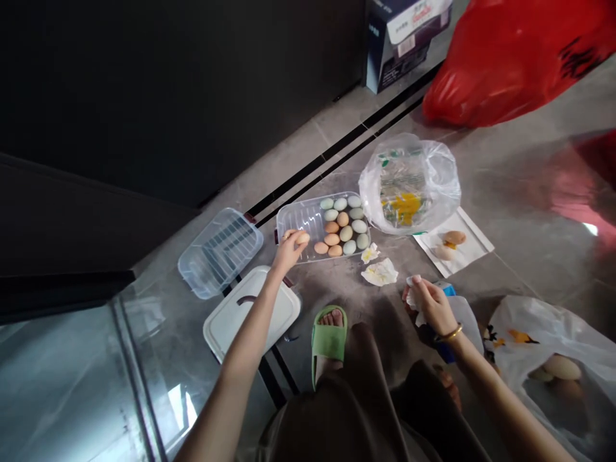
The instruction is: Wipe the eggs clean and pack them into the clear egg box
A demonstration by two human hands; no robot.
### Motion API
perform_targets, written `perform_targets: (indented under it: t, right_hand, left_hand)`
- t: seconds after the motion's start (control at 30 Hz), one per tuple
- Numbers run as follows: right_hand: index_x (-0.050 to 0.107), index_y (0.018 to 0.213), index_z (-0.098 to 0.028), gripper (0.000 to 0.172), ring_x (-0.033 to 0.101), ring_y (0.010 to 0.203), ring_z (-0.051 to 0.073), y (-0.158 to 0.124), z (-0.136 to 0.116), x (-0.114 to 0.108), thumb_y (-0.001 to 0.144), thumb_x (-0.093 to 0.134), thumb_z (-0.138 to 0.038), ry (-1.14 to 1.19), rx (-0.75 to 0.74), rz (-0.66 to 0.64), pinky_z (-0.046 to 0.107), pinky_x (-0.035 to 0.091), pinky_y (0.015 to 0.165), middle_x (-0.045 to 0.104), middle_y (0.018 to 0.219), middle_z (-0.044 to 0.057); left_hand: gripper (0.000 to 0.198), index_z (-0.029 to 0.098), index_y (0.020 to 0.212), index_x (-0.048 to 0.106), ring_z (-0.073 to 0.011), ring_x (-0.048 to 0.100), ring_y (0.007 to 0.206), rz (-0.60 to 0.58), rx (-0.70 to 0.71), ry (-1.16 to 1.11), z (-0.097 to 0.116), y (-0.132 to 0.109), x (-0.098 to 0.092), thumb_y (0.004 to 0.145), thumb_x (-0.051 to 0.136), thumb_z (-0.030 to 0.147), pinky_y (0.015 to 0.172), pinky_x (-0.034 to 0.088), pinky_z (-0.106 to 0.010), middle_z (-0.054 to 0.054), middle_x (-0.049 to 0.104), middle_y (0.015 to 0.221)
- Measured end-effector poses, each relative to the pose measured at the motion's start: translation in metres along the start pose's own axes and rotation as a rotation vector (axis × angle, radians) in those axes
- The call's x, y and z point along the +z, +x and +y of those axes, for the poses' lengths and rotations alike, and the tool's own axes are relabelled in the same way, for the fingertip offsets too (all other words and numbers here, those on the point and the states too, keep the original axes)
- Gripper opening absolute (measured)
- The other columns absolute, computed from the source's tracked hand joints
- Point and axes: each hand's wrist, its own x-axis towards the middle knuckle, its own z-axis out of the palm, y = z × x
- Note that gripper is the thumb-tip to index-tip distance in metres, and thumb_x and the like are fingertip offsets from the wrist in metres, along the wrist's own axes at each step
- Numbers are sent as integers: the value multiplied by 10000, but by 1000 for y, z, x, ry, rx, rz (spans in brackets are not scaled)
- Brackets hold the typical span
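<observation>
My left hand (pixel 287 250) is stretched forward and closed round a brown egg (pixel 302 238), held at the near left edge of a clear plastic tray (pixel 301 220). Several brown and pale green eggs (pixel 342 226) fill the tray's right half. My right hand (pixel 430 303) is lower right, fingers closed on a crumpled white tissue (pixel 414 299). Two more crumpled tissues (pixel 380 272) lie on the floor between the tray and my right hand.
An empty clear tray (pixel 219 251) and a white lid with a handle (pixel 250 311) lie left. A clear bag (pixel 409 185) with yellow stains, a sheet with two eggs (pixel 452 247), a white bag (pixel 553 359), a red bag (pixel 510 58) and a box (pixel 404 35) surround. My foot wears a green slipper (pixel 328 339).
</observation>
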Motion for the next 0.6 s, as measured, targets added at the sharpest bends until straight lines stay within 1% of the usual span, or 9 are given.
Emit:
perform_targets:
  t: [0.07, 0.13, 0.3, 0.43, 0.5, 0.6]
  right_hand:
    - [562, 605, -177, 620, 457, 401, 107, -1, 4, 2, 708, 561, -788, 5, 18, -10, 232, 370, 390, 526, 487, 4]
    - [568, 604, -174, 620, 459, 410, 106, -3, 8, 2, 713, 559, -784, 3, 17, -14, 232, 371, 402, 525, 487, 6]
    - [579, 635, -165, 610, 480, 439, 110, -5, 16, -2, 738, 550, -765, -9, 23, 7, 230, 374, 431, 541, 519, 9]
    - [569, 671, -171, 575, 465, 453, 112, -3, 21, -3, 749, 555, -741, -3, 17, 38, 232, 373, 433, 533, 534, -2]
    - [580, 720, -175, 532, 430, 460, 106, -1, 22, -4, 745, 586, -707, 11, -9, 74, 232, 365, 428, 517, 558, -18]
    - [550, 736, -198, 446, 396, 501, 108, 3, 22, -7, 750, 618, -639, 32, -67, 161, 234, 368, 448, 463, 594, -40]
  left_hand:
    - [370, 151, 1214, 614, -205, 560, 1146, -111, 29, 8, -14, 2, -1, 852, 577, 217, 1039, 408, -312, -95, 562, 1230]
    - [370, 149, 1203, 620, -204, 564, 1137, -170, 57, 3, -22, 0, 1, 840, 577, 206, 1029, 413, -305, -89, 565, 1227]
    - [365, 160, 1168, 626, -202, 570, 1119, -226, 79, 35, -27, -6, 4, 810, 565, 202, 1018, 417, -301, -76, 584, 1188]
    - [351, 153, 1135, 634, -208, 587, 1068, -234, 137, 113, -27, -6, 3, 806, 554, 245, 988, 421, -300, -90, 618, 1129]
    - [334, 165, 1102, 651, -235, 591, 1058, -242, 153, 200, -28, -5, 3, 810, 556, 297, 999, 403, -342, -93, 651, 1093]
    - [353, 189, 1065, 669, -290, 597, 1045, -258, 156, 337, -33, -4, 4, 822, 542, 412, 1031, 347, -450, -95, 696, 1056]
